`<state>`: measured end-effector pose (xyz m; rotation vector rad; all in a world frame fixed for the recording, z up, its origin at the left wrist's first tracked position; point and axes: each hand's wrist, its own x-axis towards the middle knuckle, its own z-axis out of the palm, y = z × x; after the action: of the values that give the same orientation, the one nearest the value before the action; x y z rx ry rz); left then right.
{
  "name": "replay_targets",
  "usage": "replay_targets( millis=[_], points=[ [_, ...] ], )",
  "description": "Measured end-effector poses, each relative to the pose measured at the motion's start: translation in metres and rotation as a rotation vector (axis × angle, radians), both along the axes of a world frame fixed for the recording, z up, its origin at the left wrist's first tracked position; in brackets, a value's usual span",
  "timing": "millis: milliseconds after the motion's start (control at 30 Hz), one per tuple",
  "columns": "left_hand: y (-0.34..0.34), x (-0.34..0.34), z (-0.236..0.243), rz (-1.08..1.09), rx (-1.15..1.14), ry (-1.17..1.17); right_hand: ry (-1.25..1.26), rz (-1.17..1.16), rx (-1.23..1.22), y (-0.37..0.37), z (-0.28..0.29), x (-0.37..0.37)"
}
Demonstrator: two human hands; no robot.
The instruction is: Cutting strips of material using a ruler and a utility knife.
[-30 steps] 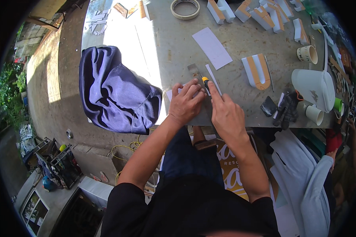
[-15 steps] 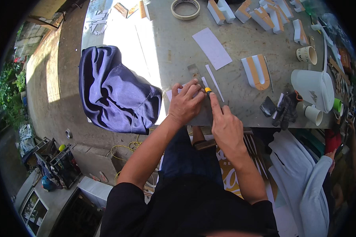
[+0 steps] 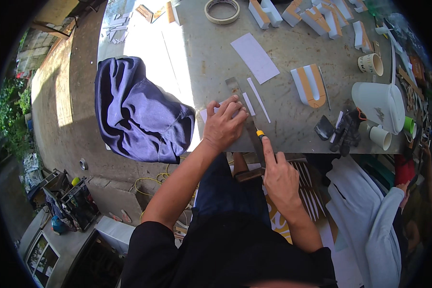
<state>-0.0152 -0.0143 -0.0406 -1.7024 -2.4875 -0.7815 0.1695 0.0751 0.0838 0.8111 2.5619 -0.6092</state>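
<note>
My left hand [image 3: 225, 124] bends over a try square, its fingers pressing the metal blade [image 3: 255, 140] onto the table. The square's wooden stock [image 3: 249, 174] hangs over the near table edge. Under that hand lies a white sheet [image 3: 204, 115], mostly hidden. My right hand [image 3: 280, 175] grips a yellow-and-black utility knife [image 3: 260, 134], index finger stretched along it. The knife's tip is beside the blade's right edge; whether it touches anything I cannot tell. Two narrow white strips, a short one [image 3: 248, 104] and a longer one [image 3: 258, 100], lie right of the blade.
A white rectangle [image 3: 255, 58] and a U-shaped block [image 3: 309, 86] lie beyond. Blue cloth [image 3: 141, 110] drapes over the left edge. To the right are dark gloves [image 3: 347, 132], cups [image 3: 380, 138] and a white bucket [image 3: 377, 106]. A tape roll [image 3: 222, 11] sits far back.
My right hand has drawn the utility knife toward me along the blade, past the near table edge. The short strip shows more fully. My left hand stays almost in place on the square.
</note>
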Motion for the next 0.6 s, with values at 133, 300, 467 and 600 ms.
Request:
replay_targets(
  millis=[133,300,467,600],
  points=[
    [-0.002,-0.003,0.008,0.005,-0.02,0.015,0.065,-0.037,-0.059,0.009,0.012,0.004],
    [0.0,0.0,0.007,0.001,-0.021,0.01,0.254,-0.098,-0.026,0.035,0.002,-0.043],
    [0.001,0.0,0.004,0.006,-0.011,0.007,0.196,-0.047,0.002,0.045,-0.022,-0.078],
    [-0.002,0.0,0.0,0.002,-0.015,0.025,0.155,-0.027,-0.053,0.035,-0.018,-0.081]
  ],
)
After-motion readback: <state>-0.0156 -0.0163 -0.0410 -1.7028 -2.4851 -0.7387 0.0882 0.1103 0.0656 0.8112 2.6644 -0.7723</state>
